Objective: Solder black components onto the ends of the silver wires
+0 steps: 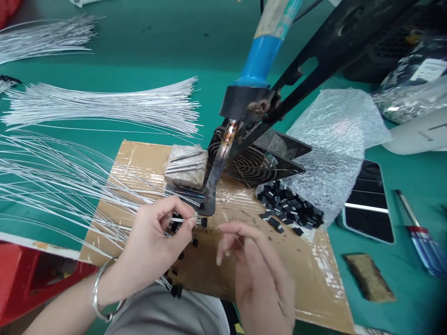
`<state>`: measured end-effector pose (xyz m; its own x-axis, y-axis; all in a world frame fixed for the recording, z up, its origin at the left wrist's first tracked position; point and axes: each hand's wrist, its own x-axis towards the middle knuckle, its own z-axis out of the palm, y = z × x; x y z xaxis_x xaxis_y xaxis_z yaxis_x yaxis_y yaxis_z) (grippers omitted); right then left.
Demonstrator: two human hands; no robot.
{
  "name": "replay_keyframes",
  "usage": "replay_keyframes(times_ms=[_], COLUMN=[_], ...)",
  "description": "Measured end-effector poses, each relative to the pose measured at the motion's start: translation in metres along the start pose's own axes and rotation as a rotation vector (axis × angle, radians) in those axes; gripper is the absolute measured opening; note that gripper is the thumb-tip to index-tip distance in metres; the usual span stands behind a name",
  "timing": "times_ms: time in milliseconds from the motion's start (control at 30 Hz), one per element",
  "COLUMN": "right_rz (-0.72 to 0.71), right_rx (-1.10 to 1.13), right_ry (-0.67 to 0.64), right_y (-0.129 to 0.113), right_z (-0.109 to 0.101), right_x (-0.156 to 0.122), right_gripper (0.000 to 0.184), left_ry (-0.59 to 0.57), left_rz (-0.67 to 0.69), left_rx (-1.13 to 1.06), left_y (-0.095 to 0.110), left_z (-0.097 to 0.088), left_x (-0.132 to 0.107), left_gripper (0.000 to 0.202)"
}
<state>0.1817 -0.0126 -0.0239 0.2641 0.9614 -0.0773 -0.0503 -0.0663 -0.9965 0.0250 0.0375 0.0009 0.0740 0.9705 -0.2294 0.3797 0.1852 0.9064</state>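
Note:
My left hand (pixel 157 237) pinches thin white wires (pixel 70 186) between thumb and forefinger, their ends near a small black part (pixel 203 222) on the taped cardboard sheet (pixel 307 274). A metal bangle sits on that wrist. My right hand (pixel 254 265) hovers just right of it, fingers loosely curled, nothing visible in them. A soldering iron with a blue handle (pixel 260 60) hangs in a black stand, its tip (pixel 218 172) pointing down just above the hands. A pile of small black parts (pixel 289 209) lies to the right.
More white wire bundles (pixel 104 104) fan over the green table. A wire-guard fan (pixel 249 163), a grey block (pixel 186 167), bubble wrap (pixel 335 144), a phone (pixel 368 204), a blue-handled screwdriver (pixel 424 244) and a brown sponge (pixel 368 277) lie around. A red stool (pixel 21 279) stands lower left.

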Motion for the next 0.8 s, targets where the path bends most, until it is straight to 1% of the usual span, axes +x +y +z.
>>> replay_keyframes(times_ms=[33, 100, 200, 267, 333, 400, 467, 633, 800], right_rz=[0.043, 0.066, 0.008, -0.055, -0.114, -0.139, -0.129, -0.022, 0.039], right_rx=[-0.024, -0.081, -0.217, -0.302, -0.325, -0.293, -0.235, -0.066, -0.036], right_ry=[0.007, 0.020, 0.003, -0.044, -0.092, -0.090, -0.047, 0.004, 0.060], right_y=[-0.003, -0.006, -0.001, 0.004, 0.007, 0.005, 0.000, -0.010, -0.014], right_z=[0.005, 0.013, 0.014, 0.008, 0.001, -0.003, -0.002, 0.007, 0.011], right_x=[-0.003, -0.006, -0.004, 0.001, 0.007, 0.011, 0.013, 0.012, 0.012], right_gripper=[0.026, 0.019, 0.016, 0.026, 0.031, 0.029, 0.026, 0.023, 0.023], left_ry=[0.001, 0.004, 0.010, 0.022, 0.036, 0.043, 0.044, 0.047, 0.052], left_rz=[0.003, 0.009, 0.018, 0.010, -0.002, -0.004, -0.006, -0.011, -0.014], left_rx=[0.005, 0.009, 0.013, 0.026, 0.045, 0.057, 0.064, 0.058, 0.038], left_y=[0.000, 0.001, 0.002, 0.003, 0.004, 0.005, 0.006, 0.009, 0.013], left_z=[0.000, 0.000, -0.001, -0.001, -0.002, -0.002, -0.002, -0.001, 0.000], left_x=[0.001, 0.002, 0.003, 0.004, 0.006, 0.008, 0.010, 0.015, 0.018], left_gripper=[0.012, 0.013, 0.013, 0.013, 0.013, 0.013, 0.013, 0.013, 0.013])
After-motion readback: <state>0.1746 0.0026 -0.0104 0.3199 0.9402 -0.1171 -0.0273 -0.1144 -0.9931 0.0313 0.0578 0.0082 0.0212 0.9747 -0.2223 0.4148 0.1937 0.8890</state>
